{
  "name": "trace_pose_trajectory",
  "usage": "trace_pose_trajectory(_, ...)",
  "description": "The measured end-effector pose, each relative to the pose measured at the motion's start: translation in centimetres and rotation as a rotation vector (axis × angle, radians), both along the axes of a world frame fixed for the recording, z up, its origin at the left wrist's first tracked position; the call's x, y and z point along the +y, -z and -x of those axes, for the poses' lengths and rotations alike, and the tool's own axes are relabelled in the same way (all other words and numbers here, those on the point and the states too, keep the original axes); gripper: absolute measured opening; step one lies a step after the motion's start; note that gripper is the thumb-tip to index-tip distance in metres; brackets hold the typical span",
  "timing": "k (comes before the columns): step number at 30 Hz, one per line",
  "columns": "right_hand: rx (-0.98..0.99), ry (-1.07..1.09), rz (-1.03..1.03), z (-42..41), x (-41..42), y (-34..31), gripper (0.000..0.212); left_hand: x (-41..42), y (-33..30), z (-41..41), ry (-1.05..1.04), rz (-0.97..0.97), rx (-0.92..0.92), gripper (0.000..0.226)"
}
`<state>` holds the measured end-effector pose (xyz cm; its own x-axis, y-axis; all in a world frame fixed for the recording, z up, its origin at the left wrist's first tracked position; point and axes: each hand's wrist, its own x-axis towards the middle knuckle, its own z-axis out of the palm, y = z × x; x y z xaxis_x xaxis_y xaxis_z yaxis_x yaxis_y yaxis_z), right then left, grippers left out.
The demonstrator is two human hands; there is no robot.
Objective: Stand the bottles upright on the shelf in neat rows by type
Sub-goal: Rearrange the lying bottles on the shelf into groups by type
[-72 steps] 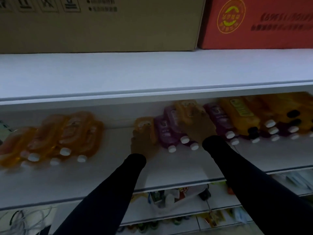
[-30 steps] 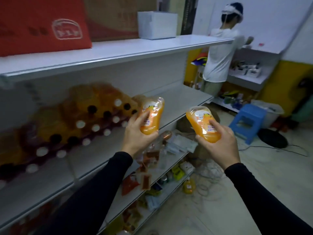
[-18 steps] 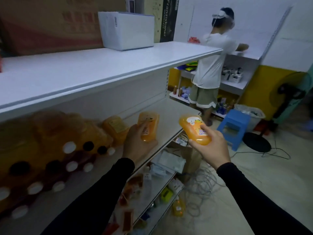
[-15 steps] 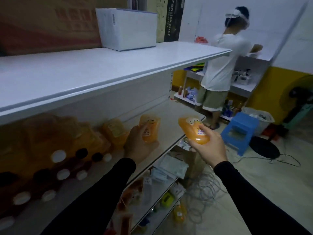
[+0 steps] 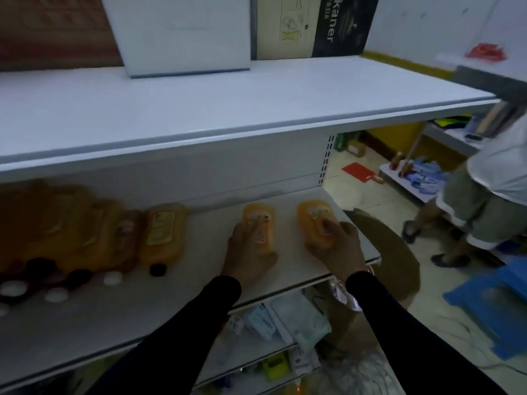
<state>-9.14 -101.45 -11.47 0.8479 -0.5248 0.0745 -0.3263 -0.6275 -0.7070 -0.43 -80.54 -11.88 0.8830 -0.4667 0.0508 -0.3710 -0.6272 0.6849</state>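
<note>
**Two orange bottles held flat on the middle shelf, one under each hand**

I note both hands reaching in over the middle shelf (image 5: pixel 285 269), towards its right end. The left hand (image 5: pixel 247 256) lies on top of the left orange bottle (image 5: pixel 261 223), fingers curled over its near half; the bottle lies flat on the shelf board, label up, base towards the back wall. The right hand (image 5: pixel 335 246) grips the right orange bottle (image 5: pixel 315 216) in the same manner, fingers wrapped over its near end. This bottle also lies on its side, close to the shelf's right edge. The two bottles sit side by side, near each other but apart.

To the left, a row of lying bottles (image 5: pixel 85 232) occupies the shelf, caps pointing towards me. The nearest of them, a yellow-labelled bottle (image 5: pixel 164 232) with a dark cap, lies just left of the left hand, not touching it.

Limits of view: the caps of both held bottles are hidden beneath the hands. The row at left is blurred; I cannot tell the types apart beyond light and dark caps. The label print is illegible. A white box (image 5: pixel 182 32) stands on the upper shelf. Another person (image 5: pixel 490 195) stands at right, cut off by the frame edge.
</note>
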Motion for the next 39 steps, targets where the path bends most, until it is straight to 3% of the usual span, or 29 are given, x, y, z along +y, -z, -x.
trace_pose_trajectory(7,-0.048,-0.244,-0.039,-2.4,-5.2,0.6,0.057,-4.2,0.6,0.5,0.027,0.095,0.047,0.081)
trace_pose_trajectory(13,-0.040,-0.294,0.045,-6.7,-7.1,-0.1,0.049,-7.6,0.5,-2.4,0.006,0.037,0.144,0.081)
trace_pose_trajectory(25,0.012,-0.302,0.041,-8.9,-8.8,0.3,0.054,-9.5,-0.1,-4.4,0.035,0.038,0.129,0.077)
trace_pose_trajectory(28,-0.101,-0.256,0.091,-7.9,-8.0,-0.8,0.053,-7.3,-1.1,-3.0,0.029,0.022,0.015,0.066)
trace_pose_trajectory(31,-0.214,-0.258,0.143,-7.2,-5.1,-2.0,0.047,-2.3,-1.9,-2.5,-0.064,-0.120,-0.144,0.057)
trace_pose_trajectory(36,-0.180,-0.455,0.125,-7.5,4.0,-3.1,0.048,7.8,-4.6,-1.9,-0.284,-0.235,-0.353,0.051)
trace_pose_trajectory(39,-0.125,-0.613,0.140,-8.3,10.7,-2.7,0.054,13.5,-6.1,-1.1,-0.366,-0.310,-0.385,0.052)
